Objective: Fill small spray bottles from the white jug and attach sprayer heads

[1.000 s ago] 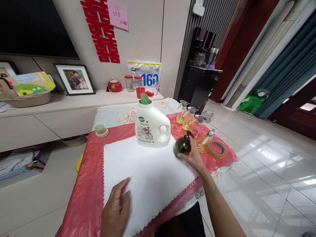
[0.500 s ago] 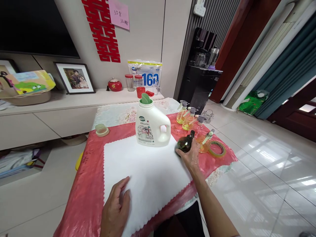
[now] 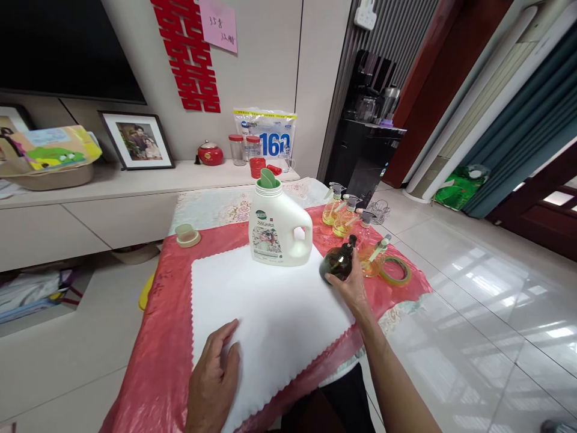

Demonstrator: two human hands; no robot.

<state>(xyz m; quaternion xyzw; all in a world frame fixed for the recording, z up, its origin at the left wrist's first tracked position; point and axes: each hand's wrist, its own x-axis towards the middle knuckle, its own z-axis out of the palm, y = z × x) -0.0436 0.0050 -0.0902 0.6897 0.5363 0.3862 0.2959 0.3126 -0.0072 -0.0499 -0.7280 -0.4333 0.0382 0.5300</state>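
My right hand [image 3: 353, 284] is wrapped round a dark green pump bottle [image 3: 336, 263], which stands at the right edge of a white scalloped cloth [image 3: 265, 307]. My left hand [image 3: 213, 373] rests on the cloth's near left part, thumb and fingers apart, holding nothing. At the far edge of the cloth stands a white detergent jug [image 3: 277, 231], its green spout [image 3: 267, 179] bare. Its pale cap [image 3: 187, 236] lies off to the left. Right behind my right hand is a clear spray bottle with orange liquid [image 3: 372, 264].
Several clear pump and spray bottles [image 3: 343, 222] line the table's right side, with a roll of tape [image 3: 396, 270] nearby. A red plastic sheet [image 3: 157, 337] covers the table. Jars with red lids [image 3: 237, 150] stand on the low cabinet behind.
My right hand keeps its grip on the dark green bottle, its fingers slightly shifted. My left hand stays on the cloth. The view has moved a little.
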